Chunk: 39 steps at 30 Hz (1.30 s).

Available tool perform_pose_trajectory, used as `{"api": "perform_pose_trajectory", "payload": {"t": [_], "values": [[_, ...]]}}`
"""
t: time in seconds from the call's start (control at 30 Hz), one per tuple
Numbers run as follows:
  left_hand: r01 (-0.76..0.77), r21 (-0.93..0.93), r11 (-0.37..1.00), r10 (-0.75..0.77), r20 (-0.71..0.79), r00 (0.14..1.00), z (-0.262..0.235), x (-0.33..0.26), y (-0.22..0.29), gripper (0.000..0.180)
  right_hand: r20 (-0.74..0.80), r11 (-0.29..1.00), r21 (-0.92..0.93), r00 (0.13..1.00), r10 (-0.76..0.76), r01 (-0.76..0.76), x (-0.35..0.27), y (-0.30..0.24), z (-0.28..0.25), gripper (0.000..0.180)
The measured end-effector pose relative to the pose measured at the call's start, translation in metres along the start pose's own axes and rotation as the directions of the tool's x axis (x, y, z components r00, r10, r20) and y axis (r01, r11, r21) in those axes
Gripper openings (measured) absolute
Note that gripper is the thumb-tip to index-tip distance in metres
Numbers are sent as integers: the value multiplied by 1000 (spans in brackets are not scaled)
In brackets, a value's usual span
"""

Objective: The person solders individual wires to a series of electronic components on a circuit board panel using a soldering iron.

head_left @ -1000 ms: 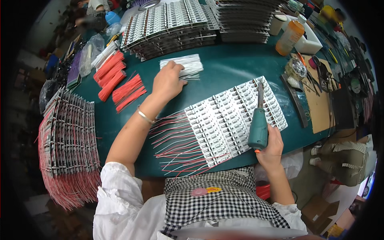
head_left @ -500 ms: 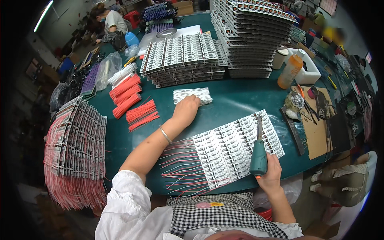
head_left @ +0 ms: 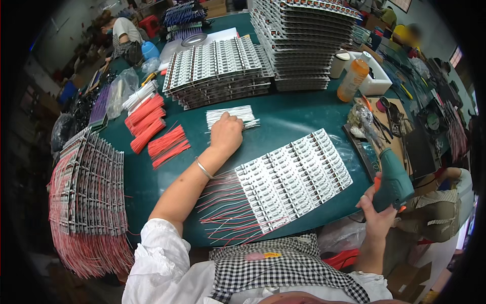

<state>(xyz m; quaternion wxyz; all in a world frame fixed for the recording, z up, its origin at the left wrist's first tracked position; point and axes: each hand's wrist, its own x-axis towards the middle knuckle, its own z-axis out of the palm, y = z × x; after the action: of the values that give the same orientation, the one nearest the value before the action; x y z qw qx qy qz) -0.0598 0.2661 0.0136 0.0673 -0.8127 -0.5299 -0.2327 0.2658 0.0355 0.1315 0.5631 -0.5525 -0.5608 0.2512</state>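
Note:
My left hand (head_left: 226, 134) rests on a bundle of white wires (head_left: 230, 112) in the middle of the green table. Its fingers are curled down on the near edge of the bundle; how many wires they grip is hidden. My right hand (head_left: 377, 215) is closed round the green handle of a soldering iron (head_left: 395, 177), held past the table's near right edge. The iron's tip points at the tool area at the right. Between my hands lies a white circuit board panel (head_left: 293, 180) with rows of small components. Red and white wires (head_left: 230, 210) trail from its left edge.
Red wire bundles (head_left: 168, 146) lie left of the white ones. A stack of wired panels (head_left: 91, 187) stands at the left. Taller panel stacks (head_left: 304, 45) rise at the back. An orange bottle (head_left: 353, 78) and a white foam box (head_left: 377, 83) stand at the back right.
My right hand has swung the soldering iron off the panel to the right, toward the tools. My left hand stays at the white wires, and some now lie askew. The view has shifted slightly.

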Motion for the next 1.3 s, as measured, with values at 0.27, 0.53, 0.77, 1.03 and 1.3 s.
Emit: {"api": "perform_pose_trajectory", "payload": {"t": [0.27, 0.53, 0.77, 1.03, 1.3], "values": [[-108, -65, 992, 93, -202, 975, -3, 1, -8, 5, -48, 962, 227, 985, 164, -149, -11, 11, 27, 53], [-96, -404, 910, -92, -422, 902, -39, 7, 14, 4, -78, 999, 36, 997, 10, -7, -1, -14, 14, 52], [585, -809, -57, 75, 581, 811, -101, -16, 67, 15, 92, 895, 440, 995, 34, -71, 27, -1, 77, 50], [789, -584, -192, 354, 709, 610, -99, -29, 87, 19, 248, 859, 510, 964, -98, -44, 31, 21, 108, 50], [790, -587, -175, 342, 717, 608, -96, -35, 96, 17, 237, 879, 476, 963, -127, -1, 16, 28, 103, 58]]}}
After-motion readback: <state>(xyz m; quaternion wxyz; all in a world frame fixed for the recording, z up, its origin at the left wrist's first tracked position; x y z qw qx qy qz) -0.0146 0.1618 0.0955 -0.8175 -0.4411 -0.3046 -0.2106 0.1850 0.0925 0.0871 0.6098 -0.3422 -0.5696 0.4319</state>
